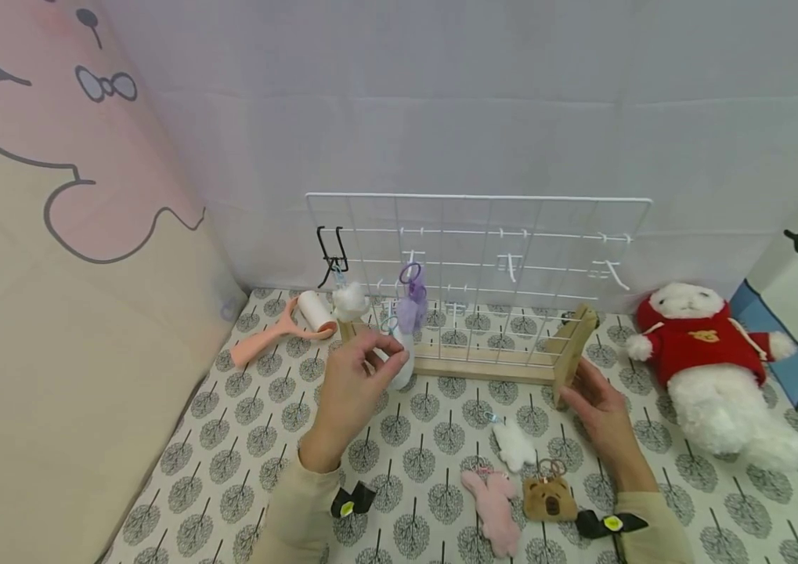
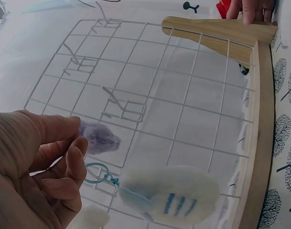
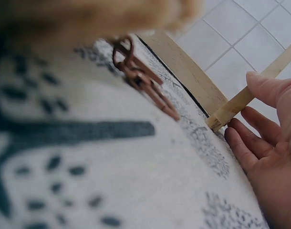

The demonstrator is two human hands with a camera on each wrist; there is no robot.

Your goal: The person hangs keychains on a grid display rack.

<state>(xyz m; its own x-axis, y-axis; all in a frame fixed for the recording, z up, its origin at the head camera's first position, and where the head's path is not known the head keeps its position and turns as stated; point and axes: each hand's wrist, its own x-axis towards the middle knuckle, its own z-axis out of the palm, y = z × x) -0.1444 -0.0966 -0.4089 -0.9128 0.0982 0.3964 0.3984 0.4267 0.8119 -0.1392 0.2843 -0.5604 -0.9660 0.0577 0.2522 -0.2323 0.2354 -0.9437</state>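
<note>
A white wire grid rack [image 1: 469, 278] stands in a wooden base with upright end pieces. My left hand [image 1: 359, 376] is in front of its left part, fingers loosely curled, with nothing visible between the fingertips. Close to those fingers hangs a white plush keychain [image 2: 171, 195] with blue stripes and a teal ring [image 2: 97, 172]; its hook is partly hidden. A purple plush keychain [image 1: 411, 309] and another white plush keychain [image 1: 351, 301] hang nearby. My right hand [image 1: 603, 419] grips the wooden end piece [image 1: 571, 356] between thumb and fingers at the right.
On the patterned cloth lie a white plush keychain [image 1: 514, 445], a pink plush keychain [image 1: 495, 509] and a brown bear keychain [image 1: 550, 499]. A peach lint roller [image 1: 268, 338] lies left of the rack. At right is a white plush toy in a red top [image 1: 702, 352]. White hooks [image 1: 608, 272] are on the grid.
</note>
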